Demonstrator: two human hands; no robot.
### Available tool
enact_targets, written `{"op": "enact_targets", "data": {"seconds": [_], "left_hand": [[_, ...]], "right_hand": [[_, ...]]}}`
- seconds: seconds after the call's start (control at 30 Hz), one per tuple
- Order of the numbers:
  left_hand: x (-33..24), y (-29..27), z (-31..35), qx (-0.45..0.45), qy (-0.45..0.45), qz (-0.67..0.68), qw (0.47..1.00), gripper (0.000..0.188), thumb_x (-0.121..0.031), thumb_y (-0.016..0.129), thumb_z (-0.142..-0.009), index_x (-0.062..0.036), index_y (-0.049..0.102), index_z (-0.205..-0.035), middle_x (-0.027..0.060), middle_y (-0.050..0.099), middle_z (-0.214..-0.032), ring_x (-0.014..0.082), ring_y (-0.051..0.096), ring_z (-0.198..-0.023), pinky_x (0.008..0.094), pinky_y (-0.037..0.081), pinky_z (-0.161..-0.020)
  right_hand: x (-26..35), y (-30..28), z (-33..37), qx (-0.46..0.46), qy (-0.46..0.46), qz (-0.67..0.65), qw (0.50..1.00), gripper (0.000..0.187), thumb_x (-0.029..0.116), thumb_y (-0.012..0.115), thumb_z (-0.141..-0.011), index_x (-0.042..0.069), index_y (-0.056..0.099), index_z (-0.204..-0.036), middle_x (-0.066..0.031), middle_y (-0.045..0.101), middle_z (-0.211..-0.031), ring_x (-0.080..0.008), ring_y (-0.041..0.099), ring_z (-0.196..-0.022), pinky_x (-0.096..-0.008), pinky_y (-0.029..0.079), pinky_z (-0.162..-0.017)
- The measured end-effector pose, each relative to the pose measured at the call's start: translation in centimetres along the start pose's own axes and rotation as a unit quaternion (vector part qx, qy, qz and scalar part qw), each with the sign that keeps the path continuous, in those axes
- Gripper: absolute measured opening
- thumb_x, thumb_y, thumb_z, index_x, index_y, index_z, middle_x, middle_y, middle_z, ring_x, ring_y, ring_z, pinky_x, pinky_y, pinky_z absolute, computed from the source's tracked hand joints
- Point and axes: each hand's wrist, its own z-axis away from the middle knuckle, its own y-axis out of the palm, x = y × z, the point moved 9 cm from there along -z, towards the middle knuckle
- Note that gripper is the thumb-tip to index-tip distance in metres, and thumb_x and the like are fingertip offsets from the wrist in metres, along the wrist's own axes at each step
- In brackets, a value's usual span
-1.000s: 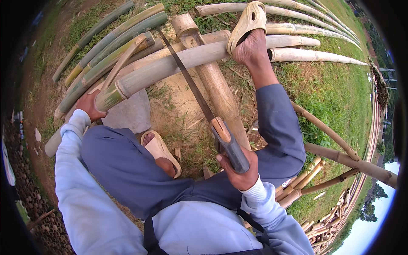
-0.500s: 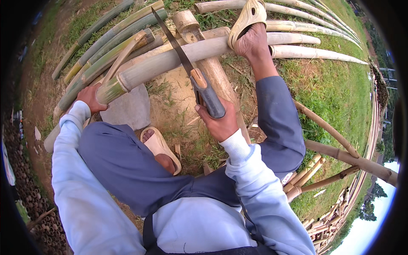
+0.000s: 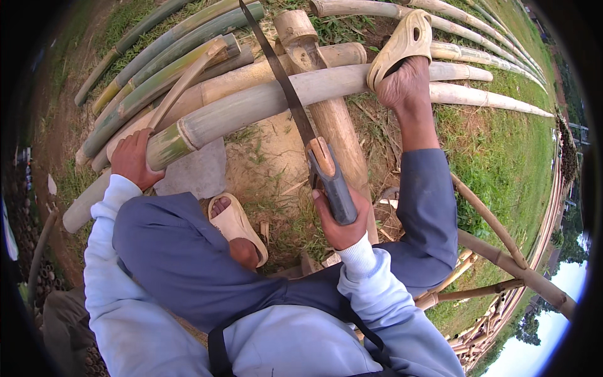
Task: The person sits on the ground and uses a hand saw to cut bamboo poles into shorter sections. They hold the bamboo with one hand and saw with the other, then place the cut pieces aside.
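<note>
My right hand (image 3: 345, 220) is closed round the dark handle of a handsaw (image 3: 290, 94). Its long blade crosses over a thick pale bamboo pole (image 3: 245, 112) and points away from me. Whether the teeth have cut into the pole cannot be made out. My left hand (image 3: 136, 161) grips the pole's greenish near end at the left, fingers over the top. Just beyond those fingers a split bamboo strip (image 3: 185, 83) slants upward. My right foot, in a cream clog (image 3: 402, 47), presses on the pole farther right. Under the pole runs a notched wooden post (image 3: 339, 132).
Several green bamboo poles (image 3: 157, 58) lie at the far left, and pale ones (image 3: 477, 56) at the far right. A flat grey stone (image 3: 195, 168) sits below the pole's end. At the right stands a bamboo frame (image 3: 515, 267). Brownish cloth (image 3: 66, 327) shows at the lower left.
My right hand has drawn the saw back toward me, so its handle is farther from the pole. My left hand keeps its hold. The whole view has shifted slightly.
</note>
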Motion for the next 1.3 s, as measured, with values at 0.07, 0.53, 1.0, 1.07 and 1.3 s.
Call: {"op": "enact_targets", "data": {"seconds": [0.07, 0.53, 1.0, 1.07, 1.3], "left_hand": [[-0.7, 0.6, -0.3, -0.037, 0.0, -0.024, 0.999, 0.074, -0.03, 0.086, -0.062, -0.0109, 0.055, -0.127, 0.0173, 0.069, -0.108, 0.0407, 0.069, -0.092, 0.0509, 0.054, -0.081], [1.5, 2.5, 0.1, 0.056, -0.077, -0.013, 0.995, 0.068, -0.028, 0.087, -0.061, -0.0073, 0.055, -0.117, 0.0187, 0.069, -0.103, 0.0414, 0.068, -0.093, 0.0511, 0.054, -0.081], [1.7, 2.4, -0.7, 0.034, -0.068, -0.042, 0.996, 0.07, -0.026, 0.091, -0.061, -0.0064, 0.054, -0.118, 0.0171, 0.067, -0.106, 0.0401, 0.067, -0.095, 0.0483, 0.054, -0.084], [1.3, 2.0, -0.2, 0.026, -0.06, -0.036, 0.997, 0.07, -0.026, 0.09, -0.062, -0.0062, 0.054, -0.118, 0.0174, 0.067, -0.105, 0.0403, 0.067, -0.096, 0.0484, 0.054, -0.084], [0.8, 1.3, 0.1, 0.019, -0.034, -0.007, 0.999, 0.067, -0.026, 0.088, -0.062, -0.0057, 0.054, -0.117, 0.0191, 0.067, -0.101, 0.041, 0.067, -0.095, 0.0487, 0.054, -0.083]], "right_hand": [[1.0, 0.0, -0.8, -0.02, -0.018, -0.014, 1.0, 0.019, 0.005, 0.073, -0.091, -0.003, 0.067, -0.107, -0.0073, 0.065, -0.078, -0.0099, 0.058, -0.07, -0.0277, 0.049, -0.066], [-0.7, -0.4, -0.5, 0.002, -0.015, 0.01, 1.0, 0.026, 0.008, 0.076, -0.091, -0.003, 0.068, -0.114, -0.0082, 0.07, -0.085, -0.0129, 0.065, -0.079, -0.0296, 0.052, -0.073], [5.0, -5.9, 12.9, 0.03, 0.047, 0.092, 0.994, 0.019, 0.001, 0.076, -0.084, 0.0, 0.069, -0.101, -0.0097, 0.063, -0.069, -0.0195, 0.063, -0.057, -0.0305, 0.048, -0.057], [5.2, -6.6, 13.7, 0.035, 0.058, 0.117, 0.991, 0.017, 0.001, 0.076, -0.083, 0.001, 0.069, -0.099, -0.0094, 0.062, -0.068, -0.0211, 0.062, -0.055, -0.031, 0.048, -0.055], [6.1, -7.4, 12.3, 0.036, 0.022, 0.139, 0.989, 0.021, 0.0, 0.073, -0.084, -0.001, 0.069, -0.104, -0.0105, 0.065, -0.07, -0.0197, 0.065, -0.057, -0.0296, 0.049, -0.058]]}}
